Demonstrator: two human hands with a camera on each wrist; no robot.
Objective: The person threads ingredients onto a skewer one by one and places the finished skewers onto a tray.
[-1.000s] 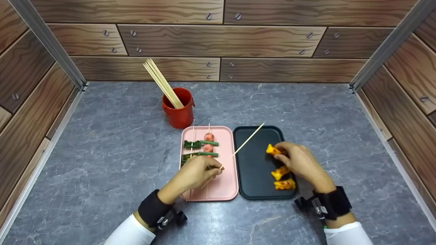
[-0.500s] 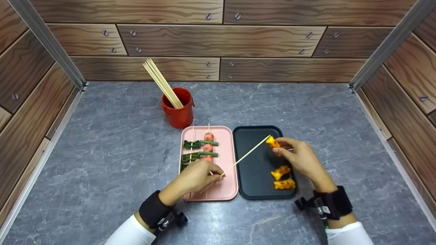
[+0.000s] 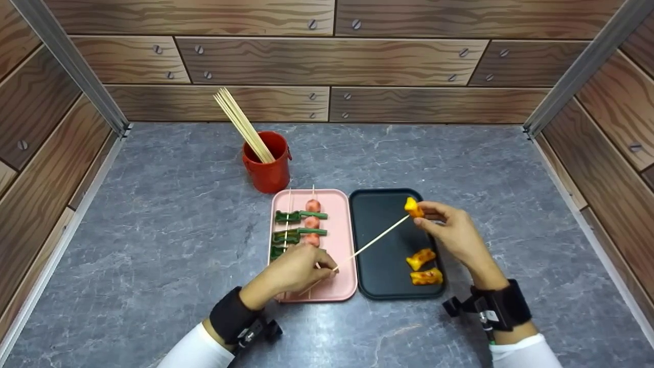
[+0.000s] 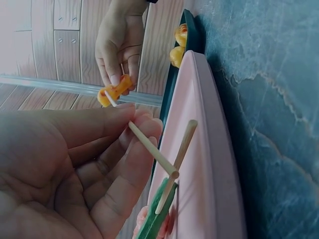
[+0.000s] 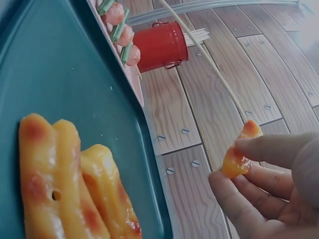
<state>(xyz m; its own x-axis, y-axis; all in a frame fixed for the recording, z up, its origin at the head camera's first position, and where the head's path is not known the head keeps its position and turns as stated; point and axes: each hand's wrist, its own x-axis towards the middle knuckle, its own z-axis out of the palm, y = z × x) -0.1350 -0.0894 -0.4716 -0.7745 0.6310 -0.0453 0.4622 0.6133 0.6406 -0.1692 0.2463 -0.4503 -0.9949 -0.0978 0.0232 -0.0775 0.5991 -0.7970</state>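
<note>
My left hand point(image 3: 301, 267) pinches a thin wooden skewer point(image 3: 380, 236) between thumb and fingers above the pink tray point(image 3: 340, 204). The skewer slants up to the right. Over the dark tray point(image 3: 375, 283), my right hand point(image 3: 454, 227) pinches a yellow, brown-glazed food piece point(image 3: 412, 206) by its side. The skewer's far tip meets this piece; how far it goes in, I cannot tell. Two similar yellow pieces point(image 3: 426, 277) lie on the dark tray; one shows a small hole in the right wrist view. My left hand partly hides the skewered food on the pink tray.
On the pink tray lie skewers with green pieces point(image 3: 287, 216) and pink balls point(image 3: 313, 205). Behind it stands a red bucket point(image 3: 270, 176) with several skewers point(image 3: 244, 125) leaning left. Wood-patterned walls point(image 3: 332, 61) enclose the grey tabletop point(image 3: 179, 204).
My right hand has lifted the yellow piece off the dark tray, upward and slightly right, and turned it. The left hand has shifted slightly toward me, and the skewer's tip has swung right to the piece.
</note>
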